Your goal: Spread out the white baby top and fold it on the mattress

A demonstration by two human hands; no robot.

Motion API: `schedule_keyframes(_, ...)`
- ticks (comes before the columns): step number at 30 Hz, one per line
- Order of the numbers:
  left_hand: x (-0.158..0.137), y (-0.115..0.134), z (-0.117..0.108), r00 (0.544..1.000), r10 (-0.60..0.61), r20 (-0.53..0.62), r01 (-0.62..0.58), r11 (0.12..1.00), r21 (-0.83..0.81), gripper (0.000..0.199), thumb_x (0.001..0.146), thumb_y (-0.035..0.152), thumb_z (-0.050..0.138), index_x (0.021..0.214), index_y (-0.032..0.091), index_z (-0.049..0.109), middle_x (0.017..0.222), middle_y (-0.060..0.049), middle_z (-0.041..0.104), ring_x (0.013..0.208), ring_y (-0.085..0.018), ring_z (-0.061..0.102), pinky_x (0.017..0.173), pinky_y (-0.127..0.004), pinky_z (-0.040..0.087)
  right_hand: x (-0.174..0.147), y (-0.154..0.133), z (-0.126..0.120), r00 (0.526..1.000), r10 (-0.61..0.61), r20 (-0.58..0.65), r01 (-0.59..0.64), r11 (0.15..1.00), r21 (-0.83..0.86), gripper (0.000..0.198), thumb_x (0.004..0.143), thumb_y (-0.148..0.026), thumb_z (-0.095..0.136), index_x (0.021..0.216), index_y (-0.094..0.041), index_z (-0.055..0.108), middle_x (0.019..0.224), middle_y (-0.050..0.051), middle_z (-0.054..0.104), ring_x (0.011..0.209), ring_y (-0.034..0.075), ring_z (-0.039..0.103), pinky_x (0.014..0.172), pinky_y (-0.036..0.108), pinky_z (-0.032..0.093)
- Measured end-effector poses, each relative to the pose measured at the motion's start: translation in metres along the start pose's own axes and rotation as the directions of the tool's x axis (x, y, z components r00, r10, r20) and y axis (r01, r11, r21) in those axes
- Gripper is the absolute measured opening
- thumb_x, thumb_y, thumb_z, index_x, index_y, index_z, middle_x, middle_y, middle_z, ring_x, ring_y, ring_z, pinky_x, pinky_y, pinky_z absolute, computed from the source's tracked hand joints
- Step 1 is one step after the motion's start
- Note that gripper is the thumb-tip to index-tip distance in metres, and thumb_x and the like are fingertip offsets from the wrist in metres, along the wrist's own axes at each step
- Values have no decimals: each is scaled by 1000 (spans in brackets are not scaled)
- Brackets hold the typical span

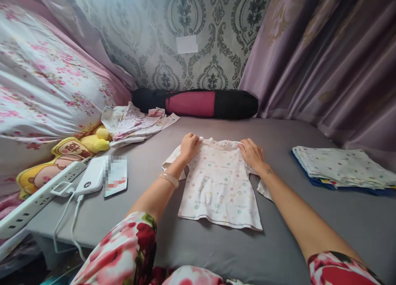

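A small white shirt [219, 186] with a faint pastel print lies spread on the grey sheet, its collar away from me and its hem towards me. My left hand [189, 147] is closed on the shirt's left shoulder, fingers curled over the cloth. At the opposite shoulder, my right hand [252, 153] pinches the fabric near the collar. Both sleeves stick out partly beneath my wrists and forearms. A pale bangle [168, 179] circles my left wrist.
Folded printed clothes [346, 167] lie at right. Loose baby clothes [136, 124] sit back left, near a yellow plush toy [95, 140]. A power strip [40, 198], power bank [93, 175] and phone [116, 182] are at left. A black-and-pink roll [190, 103] lies against the wall.
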State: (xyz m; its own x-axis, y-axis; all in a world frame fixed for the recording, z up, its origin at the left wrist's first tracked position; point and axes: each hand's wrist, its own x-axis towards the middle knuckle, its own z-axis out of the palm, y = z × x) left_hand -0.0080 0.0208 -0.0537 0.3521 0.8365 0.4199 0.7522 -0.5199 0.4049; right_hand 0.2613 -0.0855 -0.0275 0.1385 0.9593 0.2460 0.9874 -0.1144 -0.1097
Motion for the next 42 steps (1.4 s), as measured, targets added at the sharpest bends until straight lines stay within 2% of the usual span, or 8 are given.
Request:
schedule_keyframes(16, 36, -17, 32, 1000, 7, -18, -5, 993, 115, 20, 96, 32, 48, 92, 21, 64, 98, -10, 59, 92, -23, 53, 85, -35, 40, 42, 3, 29, 993, 70, 99, -71, 997, 14, 25, 108, -29, 41, 119, -18, 60, 121, 13, 58, 108, 29, 57, 82, 33, 44)
schedule_keyframes(20, 41, -16, 32, 992, -60, 111, 41, 985, 166, 23, 95, 34, 49, 96, 18, 66, 102, -12, 63, 94, -23, 57, 84, -33, 40, 46, 7, 37, 984, 112, 141, -122, 990, 66, 26, 106, -29, 43, 121, -18, 61, 123, 13, 58, 110, 28, 56, 86, 31, 43)
schedule_keyframes(24, 44, -26, 19, 937, -246, 249, 225, 968, 108, 35, 93, 46, 48, 96, 17, 67, 97, -11, 68, 90, -23, 60, 80, -30, 40, 52, 28, 42, 969, 151, 194, -193, 957, 217, 32, 104, -36, 49, 123, -15, 62, 122, 13, 61, 111, 27, 57, 90, 28, 43)
schedule_keyframes(28, 41, -48, -11, 856, -351, 379, 395, 917, -44, 45, 89, 53, 45, 82, 15, 67, 77, -7, 67, 79, -21, 60, 70, -28, 40, 48, 60, 29, 900, 215, 379, -388, 791, 472, 39, 106, -40, 42, 103, -13, 70, 105, 11, 69, 103, 25, 63, 84, 26, 48)
schedule_keyframes(32, 28, -71, -43, 825, -321, 466, 452, 869, -202, 47, 78, 59, 52, 86, 15, 68, 76, -3, 66, 73, -18, 59, 65, -25, 41, 26, 91, 9, 727, 204, 656, -662, 465, 588, 40, 108, -37, 36, 100, -13, 68, 98, 12, 70, 91, 21, 67, 66, 21, 52)
schedule_keyframes(35, 16, -85, -58, 811, -336, 479, 512, 803, -305, 51, 65, 59, 61, 90, 15, 69, 80, -4, 67, 75, -17, 58, 65, -25, 41, 5, 110, -4, 695, 165, 700, -708, 324, 628, 29, 105, -31, 43, 99, -13, 65, 96, 12, 69, 80, 17, 68, 63, 19, 54)
schedule_keyframes(38, 2, -92, -70, 783, -390, 484, 548, 801, -241, 52, 60, 63, 63, 80, 16, 67, 71, -3, 64, 68, -16, 55, 61, -25, 38, -11, 123, -14, 692, 161, 704, -716, 276, 641, 14, 96, -22, 56, 102, -13, 65, 92, 11, 69, 75, 15, 67, 64, 18, 55)
schedule_keyframes(42, -22, -87, -91, 710, -412, 572, 563, 819, -109, 55, 57, 69, 68, 76, 17, 66, 63, -1, 60, 60, -14, 51, 55, -24, 34, -24, 123, -25, 699, 181, 692, -705, 332, 626, 22, 86, -22, 67, 106, -14, 64, 94, 11, 68, 81, 17, 67, 63, 18, 55)
